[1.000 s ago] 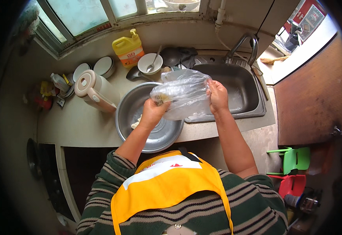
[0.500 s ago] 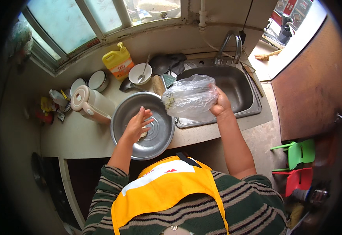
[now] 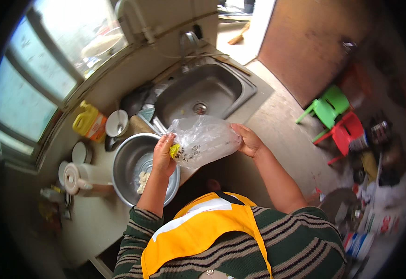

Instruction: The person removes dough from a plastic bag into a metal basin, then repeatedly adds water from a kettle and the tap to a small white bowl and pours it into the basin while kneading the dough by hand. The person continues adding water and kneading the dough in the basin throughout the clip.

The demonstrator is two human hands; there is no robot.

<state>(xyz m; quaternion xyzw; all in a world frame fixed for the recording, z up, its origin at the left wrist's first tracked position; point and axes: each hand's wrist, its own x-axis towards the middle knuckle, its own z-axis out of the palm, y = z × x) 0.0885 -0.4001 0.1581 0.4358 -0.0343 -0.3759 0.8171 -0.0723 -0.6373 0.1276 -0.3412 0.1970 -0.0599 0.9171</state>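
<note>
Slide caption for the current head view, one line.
Left hand and right hand hold a clear plastic bag between them, near a metal basin.

1. Basin [image 3: 124, 176]: plain silver-grey.
2. Pieces [image 3: 143, 180] inside the basin: creamy white.
3. Plastic bag [image 3: 208, 142], right of the basin: clear with a whitish sheen, a bright yellow patch and dark printed marks toward its left end.
4. Table [image 3: 83, 223] under the basin: pale greyish beige.
5. Jug [image 3: 83, 122], beyond the basin to the left: yellow, with an orange label.
6. Bowl [image 3: 118, 122], just beyond the basin: white.
7. Flask [image 3: 93, 176], left of the basin: cream, its lid pinkish tan.
8. Sink [image 3: 221, 88], beyond the basin to the right: steel grey.
9. Apron [image 3: 198, 235], on the basin's near side: orange-yellow with a white band.
10. Sweater [image 3: 300, 239], also nearer than the basin: dark green, striped beige and black.
11. Chairs [image 3: 332, 106], well right of the basin: one green, one red.
</note>
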